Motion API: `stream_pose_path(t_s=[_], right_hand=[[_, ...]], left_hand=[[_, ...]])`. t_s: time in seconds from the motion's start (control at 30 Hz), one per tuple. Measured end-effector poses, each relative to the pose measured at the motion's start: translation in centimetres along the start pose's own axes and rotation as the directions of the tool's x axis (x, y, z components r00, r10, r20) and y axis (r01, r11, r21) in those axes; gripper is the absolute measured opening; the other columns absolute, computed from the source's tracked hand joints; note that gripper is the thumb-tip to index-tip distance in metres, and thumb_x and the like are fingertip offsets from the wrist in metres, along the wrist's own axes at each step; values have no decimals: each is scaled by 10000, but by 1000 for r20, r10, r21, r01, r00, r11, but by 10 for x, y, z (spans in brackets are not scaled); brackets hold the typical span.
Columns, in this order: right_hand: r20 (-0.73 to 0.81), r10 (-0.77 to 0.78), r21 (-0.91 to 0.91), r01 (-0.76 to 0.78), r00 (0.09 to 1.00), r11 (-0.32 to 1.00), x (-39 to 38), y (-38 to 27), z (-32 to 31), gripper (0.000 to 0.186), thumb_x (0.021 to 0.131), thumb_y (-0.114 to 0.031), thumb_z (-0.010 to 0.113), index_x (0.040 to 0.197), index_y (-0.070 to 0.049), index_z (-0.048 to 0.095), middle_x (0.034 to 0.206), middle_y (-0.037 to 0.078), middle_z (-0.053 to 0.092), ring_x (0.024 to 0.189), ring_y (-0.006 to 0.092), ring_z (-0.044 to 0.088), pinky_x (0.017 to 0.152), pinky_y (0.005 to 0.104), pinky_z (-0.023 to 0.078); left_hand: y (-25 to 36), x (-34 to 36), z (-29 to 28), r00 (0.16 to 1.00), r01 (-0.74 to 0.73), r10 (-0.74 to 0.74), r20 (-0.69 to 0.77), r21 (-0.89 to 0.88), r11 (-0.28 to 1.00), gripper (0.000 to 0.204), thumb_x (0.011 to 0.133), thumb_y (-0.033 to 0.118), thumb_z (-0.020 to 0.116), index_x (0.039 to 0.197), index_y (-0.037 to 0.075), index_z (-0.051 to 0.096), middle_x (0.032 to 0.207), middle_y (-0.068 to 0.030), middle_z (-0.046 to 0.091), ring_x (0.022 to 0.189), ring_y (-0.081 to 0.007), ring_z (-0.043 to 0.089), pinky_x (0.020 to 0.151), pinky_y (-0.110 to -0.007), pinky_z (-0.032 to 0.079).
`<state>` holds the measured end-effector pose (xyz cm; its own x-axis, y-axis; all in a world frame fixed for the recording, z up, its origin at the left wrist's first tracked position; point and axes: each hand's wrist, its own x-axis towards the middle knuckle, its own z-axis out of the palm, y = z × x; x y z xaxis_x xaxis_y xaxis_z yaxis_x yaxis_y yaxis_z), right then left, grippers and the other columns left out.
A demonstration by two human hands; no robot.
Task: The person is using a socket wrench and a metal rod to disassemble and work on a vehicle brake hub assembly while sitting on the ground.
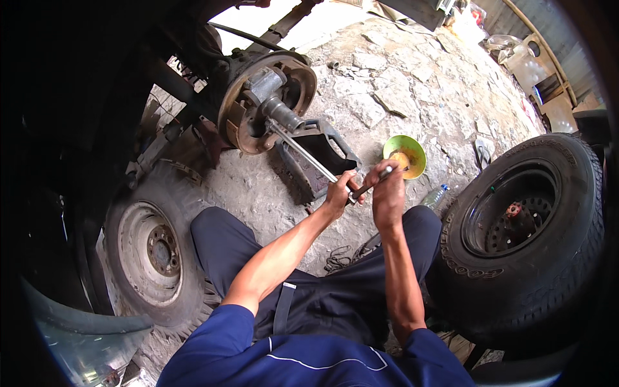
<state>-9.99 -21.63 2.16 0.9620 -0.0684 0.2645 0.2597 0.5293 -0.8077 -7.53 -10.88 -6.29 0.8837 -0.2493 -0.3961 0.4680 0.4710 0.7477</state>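
My left hand (340,193) is closed around the near end of a long shiny steel bar (308,157). The bar slants away to the wheel hub's brake assembly (242,124), where its far tip meets the area beneath the spindle (284,114); the exact contact is too small to tell. A short dark handle (365,189) lies crosswise at the bar's near end, and my right hand (388,193) has its fingers wrapped round it. Both hands are close together above the ground, between my knees. Just beyond my right hand sits a green bowl (412,146) with orange-brown contents.
A wheel with a pale rim (138,255) stands at my left; a big black tyre (564,258) leans at my right. Behind the bar is a dark metal stand (338,145). A plastic bottle (434,196) lies by my right knee, and a sandal (483,153) rests farther off.
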Motion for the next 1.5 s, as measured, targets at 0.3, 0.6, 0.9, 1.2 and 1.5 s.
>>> stream_pose_path(t_s=[0.3,0.6,0.9,1.2,1.5], right_hand=[[630,108,-681,480,769,552,-89,27,71,211,768,-234,590,709,-45,520,693,98,509,702,269,504,716,392,375],[364,761,-613,753,538,-239,-124,138,8,513,750,-225,618,1220,-21,580,1296,97,555,1261,242,456,1106,375,255],[423,905,-773,-502,49,389,-85,83,-49,380,851,-181,523,1178,3,582,1123,154,643,1100,257,584,940,367,467],[-378,102,-237,-203,920,950,-38,11,-5,737,958,-592,259,1330,21,431,1346,170,474,1312,257,382,1071,404,269],[352,-101,-607,309,931,733,-74,13,52,420,926,-433,484,812,-35,550,765,110,507,785,285,508,744,375,372]], left_hand=[[27,-8,-37,740,673,-666,-93,108,732,621,886,530,450,1136,-35,511,849,-161,631,761,-283,653,598,-385,541],[7,11,-13,919,349,-362,-156,-105,931,394,809,439,526,692,64,497,770,-148,639,624,-263,640,520,-390,525],[15,-17,7,967,82,-131,-219,-218,973,386,820,345,523,541,174,318,427,35,265,385,-103,325,400,-377,465],[8,-3,7,999,-16,26,22,-368,930,399,867,324,419,513,175,312,381,29,242,299,-104,258,360,-340,460],[0,18,-20,974,74,11,228,-363,929,396,866,269,524,526,161,353,454,-9,398,459,-177,522,543,-334,475]])
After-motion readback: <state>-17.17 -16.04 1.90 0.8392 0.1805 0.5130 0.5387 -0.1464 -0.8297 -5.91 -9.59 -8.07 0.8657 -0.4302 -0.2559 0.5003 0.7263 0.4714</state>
